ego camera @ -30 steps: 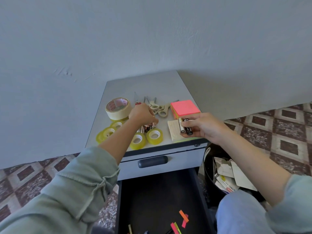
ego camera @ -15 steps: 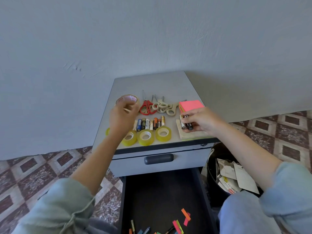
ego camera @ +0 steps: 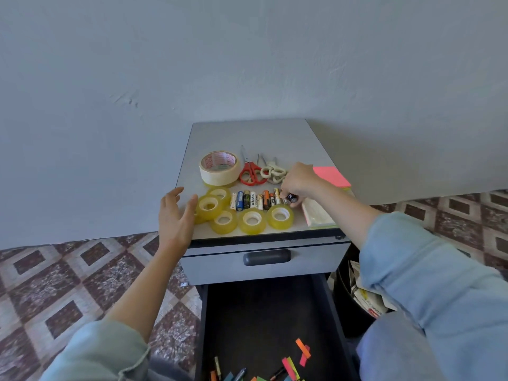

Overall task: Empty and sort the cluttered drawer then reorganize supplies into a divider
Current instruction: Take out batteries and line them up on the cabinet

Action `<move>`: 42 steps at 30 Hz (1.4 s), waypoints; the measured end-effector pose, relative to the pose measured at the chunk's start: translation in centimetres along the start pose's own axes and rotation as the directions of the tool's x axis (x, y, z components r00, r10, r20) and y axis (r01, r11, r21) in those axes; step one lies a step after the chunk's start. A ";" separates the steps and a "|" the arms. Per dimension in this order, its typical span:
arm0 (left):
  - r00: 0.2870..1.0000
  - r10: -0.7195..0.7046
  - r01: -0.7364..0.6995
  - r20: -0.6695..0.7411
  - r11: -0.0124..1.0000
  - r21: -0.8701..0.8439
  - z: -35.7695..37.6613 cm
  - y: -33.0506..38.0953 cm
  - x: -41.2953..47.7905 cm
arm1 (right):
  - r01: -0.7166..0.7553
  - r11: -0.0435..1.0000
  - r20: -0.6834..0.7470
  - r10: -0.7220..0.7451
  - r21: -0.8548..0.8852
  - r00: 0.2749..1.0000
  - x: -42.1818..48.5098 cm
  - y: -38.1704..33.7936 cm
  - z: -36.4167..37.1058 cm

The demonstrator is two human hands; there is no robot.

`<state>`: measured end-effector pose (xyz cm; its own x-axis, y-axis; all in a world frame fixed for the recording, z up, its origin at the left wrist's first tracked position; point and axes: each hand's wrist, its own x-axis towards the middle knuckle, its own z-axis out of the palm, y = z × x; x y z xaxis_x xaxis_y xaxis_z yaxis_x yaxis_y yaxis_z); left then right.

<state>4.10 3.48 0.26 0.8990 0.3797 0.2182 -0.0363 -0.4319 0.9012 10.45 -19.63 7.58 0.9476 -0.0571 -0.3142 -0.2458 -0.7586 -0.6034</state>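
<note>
Head view: the right hand [ego camera: 298, 180] pinches a black battery [ego camera: 291, 199] at the battery row's [ego camera: 254, 200] right end, while the left hand [ego camera: 176, 215], fingers spread and empty, hovers beside yellow tape rolls [ego camera: 242, 215].

The grey tabletop [ego camera: 255, 136] of the small drawer unit is bare at the back and crowded toward the front. A wide roll of masking tape [ego camera: 219, 168] lies flat at the left, with red scissors [ego camera: 250, 173] and cream scissors [ego camera: 272, 171] just beside it. A row of batteries [ego camera: 254, 200] lies side by side in front of them, then clear tape rolls [ego camera: 251, 220] along the front edge. At the right sit a pink sticky-note pad [ego camera: 332, 176] and a pale note pad [ego camera: 316, 214]
</note>
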 end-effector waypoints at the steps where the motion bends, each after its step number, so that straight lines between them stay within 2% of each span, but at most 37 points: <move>1: 1.000 0.011 -0.011 0.001 1.000 0.001 -0.1 -0.2 0.1 | -0.004 0.999 -0.015 0.003 -0.037 1.000 0.2 -0.2 0.3; 11: 0.998 0.055 -0.055 -0.012 0.998 -0.009 -0.1 -0.8 0.2 | -0.018 0.951 -0.128 -0.024 -0.310 0.991 0.3 -1.2 0.3; 17: 0.999 0.050 -0.050 -0.001 0.999 0.023 -0.1 -0.5 0.1 | 0.016 0.953 -0.181 -0.074 -0.302 0.981 -0.1 -0.9 -0.1; 22: 0.999 0.034 -0.036 0.037 0.998 0.052 -0.1 -0.1 -0.1 | 0.056 0.977 -0.216 -0.101 -0.203 0.971 -0.5 -0.9 -1.2; 28: 0.999 -0.009 0.009 0.050 1.000 0.000 -0.9 0.4 -2.4 | 0.145 0.972 -0.242 -0.098 0.186 0.965 -2.7 0.1 -2.6; 31: 1.000 -0.011 0.009 -0.019 0.995 -0.098 -1.3 0.6 -5.5 | 0.161 0.929 -0.167 -0.110 0.333 0.980 -5.4 2.0 -2.1; 34: 0.989 0.049 -0.074 -0.141 0.982 -0.174 -1.0 0.1 -9.7 | 0.178 0.887 0.006 -0.200 0.427 0.980 -8.7 4.3 0.7; 35: 0.988 0.063 -0.085 -0.138 0.983 -0.160 -0.6 -0.7 -11.2 | 0.162 0.887 0.076 -0.215 0.433 0.974 -9.7 5.1 2.1; 37: 0.999 0.037 -0.039 -0.028 0.996 -0.078 0.3 -3.1 -14.1 | 0.113 0.903 0.199 -0.211 0.415 0.957 -11.0 7.2 5.6; 39: 0.983 -0.073 0.071 0.167 0.997 0.023 1.2 -6.0 -16.8 | 0.042 0.923 0.292 -0.164 0.384 0.942 -11.7 9.7 9.6; 42: 0.870 -0.221 0.147 0.441 0.970 0.196 2.1 -9.4 -20.0 | -0.041 0.958 0.400 -0.079 0.283 0.913 -12.3 13.8 15.1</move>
<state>-12.61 -1.82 -13.33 0.9826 0.0643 -0.1743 0.1819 -0.5231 0.8326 -7.64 -19.61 -7.95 0.8032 0.2672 -0.5325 -0.3325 -0.5406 -0.7728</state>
